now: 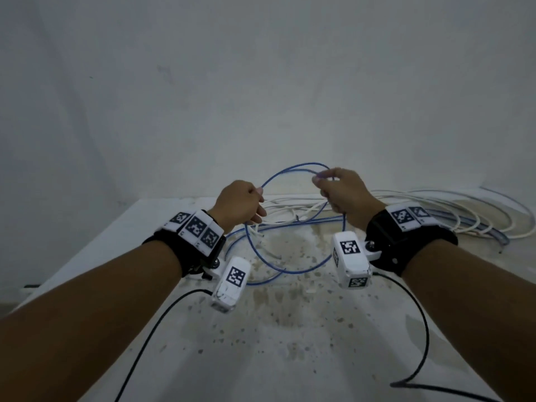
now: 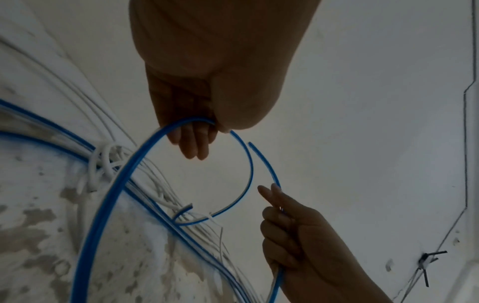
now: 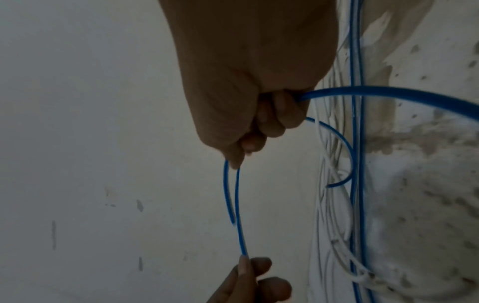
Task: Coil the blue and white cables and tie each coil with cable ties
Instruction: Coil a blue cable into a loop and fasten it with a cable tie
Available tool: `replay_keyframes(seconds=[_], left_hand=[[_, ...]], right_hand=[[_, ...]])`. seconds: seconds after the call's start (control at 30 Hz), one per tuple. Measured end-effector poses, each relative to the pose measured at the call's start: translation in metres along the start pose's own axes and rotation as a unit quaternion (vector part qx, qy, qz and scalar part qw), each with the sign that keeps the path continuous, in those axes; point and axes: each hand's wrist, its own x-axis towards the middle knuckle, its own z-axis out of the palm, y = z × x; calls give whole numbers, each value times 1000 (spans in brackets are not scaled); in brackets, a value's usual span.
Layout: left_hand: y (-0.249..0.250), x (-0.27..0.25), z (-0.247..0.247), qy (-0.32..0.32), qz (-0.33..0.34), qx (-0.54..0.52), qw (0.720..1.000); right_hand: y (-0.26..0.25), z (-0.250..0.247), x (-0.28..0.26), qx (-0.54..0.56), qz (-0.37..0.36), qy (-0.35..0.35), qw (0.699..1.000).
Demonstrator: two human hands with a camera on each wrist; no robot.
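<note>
Spreading across the whole lower scene: a pale, stained table (image 1: 290, 329), set against a bare grey wall (image 1: 261, 68). Lying heaped along the table's far edge and trailing off to the right: a white cable (image 1: 420, 204), uncoiled and untied. Running beneath and beside it: the loose length of the blue cable (image 1: 252, 248), with one raised loop being formed above the table between two bare hands.

Gripping the loop's left side: the left hand (image 1: 243, 203), fingers curled round the cable. Pinching the top of the loop between thumb and fingertips: the right hand (image 1: 340, 190), other fingers folded round a lower strand. Strapped on both wrists: black bands with white patterned camera blocks.

Judging the step: starting the first turns of the blue coil, tying not yet begun. Doing it well probably meaning keeping each new turn matched to the first, laying strands side by side in one fist, feeding slack without dragging the white cable along, tangling being the risk.

Showing only in the left wrist view: the blue cable's free end (image 2: 250, 143), standing just apart from the loop above the right hand's fingers (image 2: 269, 194). Showing only in the right wrist view: two thin blue strands leaving the pinch together. Showing no cable ties anywhere.
</note>
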Motion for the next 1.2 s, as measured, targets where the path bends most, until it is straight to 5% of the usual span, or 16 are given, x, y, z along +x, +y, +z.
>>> replay_keyframes(seconds=[0.13, 0.37, 0.57, 0.7, 0.83, 1.0, 1.2], left_hand=[[-1, 7, 15, 2, 50, 42, 998], [22, 0, 24, -21, 157, 76, 985], [18, -14, 5, -65, 112, -4, 992], [11, -20, -9, -42, 92, -11, 995], [18, -19, -11, 37, 112, -17, 993], [29, -18, -2, 55, 141, -7, 989], [21, -19, 1, 12, 86, -74, 994]], right_hand=[[-5, 1, -23, 69, -18, -105, 992], [-17, 15, -25, 12, -1, -97, 995], [-7, 17, -14, 100, 24, 13, 995], [-4, 12, -17, 170, 28, -30, 985], [-15, 29, -28, 118, -75, -84, 987], [-26, 38, -32, 36, -72, -119, 990], [-28, 23, -28, 89, -19, -50, 995]])
